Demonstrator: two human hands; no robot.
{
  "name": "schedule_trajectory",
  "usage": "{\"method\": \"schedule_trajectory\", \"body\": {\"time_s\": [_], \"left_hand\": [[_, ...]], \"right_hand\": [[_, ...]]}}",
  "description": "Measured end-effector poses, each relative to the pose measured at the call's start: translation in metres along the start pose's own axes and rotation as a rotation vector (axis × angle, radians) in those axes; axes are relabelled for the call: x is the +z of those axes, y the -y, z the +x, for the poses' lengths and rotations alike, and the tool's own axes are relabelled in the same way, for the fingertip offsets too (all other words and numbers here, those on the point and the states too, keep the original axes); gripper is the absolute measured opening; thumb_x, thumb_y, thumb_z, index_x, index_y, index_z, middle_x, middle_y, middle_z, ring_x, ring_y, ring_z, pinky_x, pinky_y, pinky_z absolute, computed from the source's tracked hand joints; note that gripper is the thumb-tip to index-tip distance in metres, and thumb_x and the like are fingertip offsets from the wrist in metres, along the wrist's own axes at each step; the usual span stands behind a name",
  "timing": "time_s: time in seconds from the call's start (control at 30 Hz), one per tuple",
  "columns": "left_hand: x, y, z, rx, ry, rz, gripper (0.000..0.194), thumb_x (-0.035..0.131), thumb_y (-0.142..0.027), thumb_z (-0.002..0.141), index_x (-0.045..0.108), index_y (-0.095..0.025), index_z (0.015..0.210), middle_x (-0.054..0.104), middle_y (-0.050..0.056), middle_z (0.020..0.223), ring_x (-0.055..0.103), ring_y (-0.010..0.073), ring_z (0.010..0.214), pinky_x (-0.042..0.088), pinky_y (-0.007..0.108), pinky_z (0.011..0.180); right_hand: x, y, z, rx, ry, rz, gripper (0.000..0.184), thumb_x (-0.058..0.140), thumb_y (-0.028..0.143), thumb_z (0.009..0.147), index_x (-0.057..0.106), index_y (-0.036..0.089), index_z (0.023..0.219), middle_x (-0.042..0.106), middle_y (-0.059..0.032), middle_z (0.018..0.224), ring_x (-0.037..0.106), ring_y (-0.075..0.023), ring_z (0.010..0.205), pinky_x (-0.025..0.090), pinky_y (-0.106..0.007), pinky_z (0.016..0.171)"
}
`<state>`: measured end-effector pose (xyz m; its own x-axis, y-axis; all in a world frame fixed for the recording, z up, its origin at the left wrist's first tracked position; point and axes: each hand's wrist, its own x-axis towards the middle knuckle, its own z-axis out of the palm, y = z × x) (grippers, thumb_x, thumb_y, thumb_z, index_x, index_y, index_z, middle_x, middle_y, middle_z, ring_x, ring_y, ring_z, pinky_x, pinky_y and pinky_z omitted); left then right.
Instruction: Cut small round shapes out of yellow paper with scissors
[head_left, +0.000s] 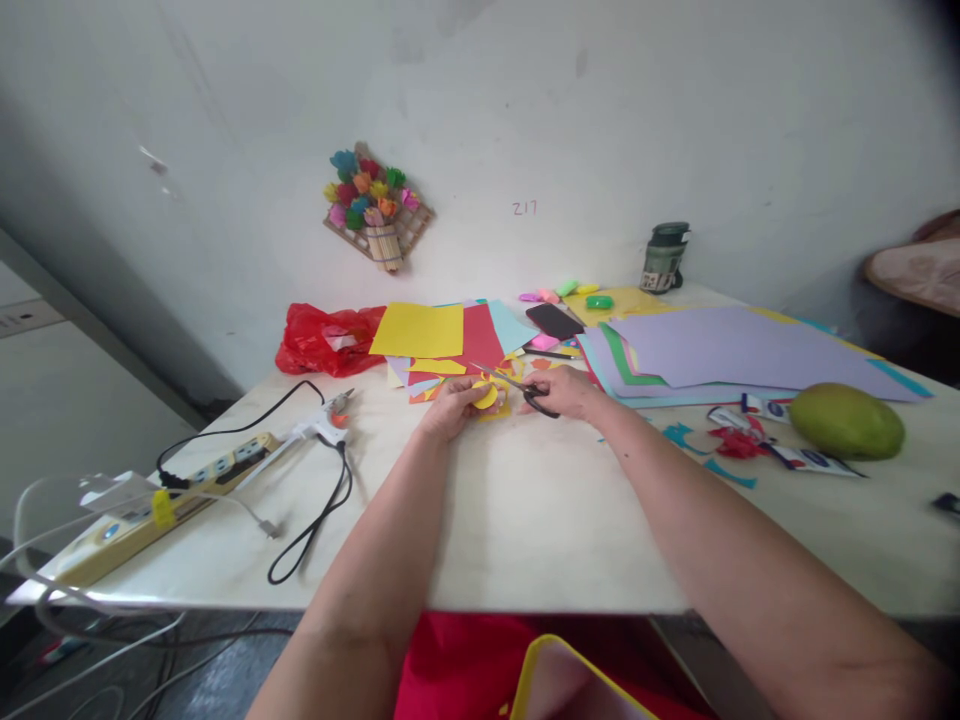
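Note:
My left hand (453,408) pinches a small round piece of yellow paper (486,396) above the middle of the table. In my right hand (568,391) is a pair of scissors (517,384), its dark handles around my fingers. The blades point left and reach over the top of the yellow piece; I cannot tell if they touch it. Yellow and orange paper scraps (540,366) lie just beyond my hands. Behind them rest a yellow sheet (418,330) and a red sheet (481,338).
At left are a glue gun (319,428) with its black cord and a power strip (180,505). A red plastic bag (328,338) lies behind. To the right are large lilac paper sheets (735,348), a green mango (847,421), blue scraps (679,437) and a bottle (664,258).

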<state>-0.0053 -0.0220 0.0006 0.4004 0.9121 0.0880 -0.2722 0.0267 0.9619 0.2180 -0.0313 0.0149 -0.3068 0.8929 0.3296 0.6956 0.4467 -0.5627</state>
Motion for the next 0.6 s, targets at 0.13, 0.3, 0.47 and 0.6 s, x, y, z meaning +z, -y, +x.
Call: {"method": "schedule_trajectory", "body": {"time_s": [0.13, 0.3, 0.47, 0.6], "left_hand": [[0.000, 0.000, 0.001, 0.012, -0.044, -0.024, 0.028, 0.083, -0.032, 0.063, 0.071, -0.009, 0.074, 0.073, 0.011, 0.075, 0.069, 0.0215, 0.071, 0.054, 0.033, 0.074], [0.000, 0.001, 0.004, 0.025, -0.078, -0.052, 0.028, 0.082, -0.034, 0.063, 0.073, -0.010, 0.076, 0.075, 0.013, 0.085, 0.071, 0.0265, 0.079, 0.056, 0.039, 0.079], [0.001, 0.001, 0.008, 0.091, -0.158, -0.097, 0.026, 0.081, -0.034, 0.063, 0.073, -0.013, 0.075, 0.074, 0.011, 0.084, 0.069, 0.0223, 0.076, 0.056, 0.032, 0.067], [0.006, 0.000, 0.008, 0.081, -0.173, -0.095, 0.026, 0.082, -0.035, 0.064, 0.072, -0.013, 0.075, 0.069, 0.006, 0.074, 0.061, 0.0138, 0.062, 0.053, 0.026, 0.059]], "right_hand": [[0.005, -0.007, 0.001, 0.029, -0.013, 0.362, 0.030, 0.079, 0.043, 0.062, 0.067, 0.018, 0.074, 0.055, 0.0033, 0.057, 0.050, -0.0116, 0.053, 0.035, -0.023, 0.048], [0.001, 0.003, -0.001, 0.195, 0.075, 0.692, 0.034, 0.082, 0.034, 0.059, 0.063, 0.016, 0.081, 0.061, 0.0016, 0.056, 0.048, -0.0089, 0.043, 0.039, -0.022, 0.043], [0.003, 0.010, -0.001, 0.268, 0.018, 0.824, 0.032, 0.080, 0.024, 0.063, 0.063, 0.016, 0.089, 0.068, -0.0004, 0.063, 0.050, -0.0078, 0.043, 0.038, -0.021, 0.043], [0.014, 0.017, 0.001, 0.321, -0.030, 0.871, 0.034, 0.081, 0.021, 0.062, 0.063, 0.017, 0.091, 0.060, 0.0044, 0.056, 0.050, -0.0081, 0.044, 0.036, -0.020, 0.045]]}}
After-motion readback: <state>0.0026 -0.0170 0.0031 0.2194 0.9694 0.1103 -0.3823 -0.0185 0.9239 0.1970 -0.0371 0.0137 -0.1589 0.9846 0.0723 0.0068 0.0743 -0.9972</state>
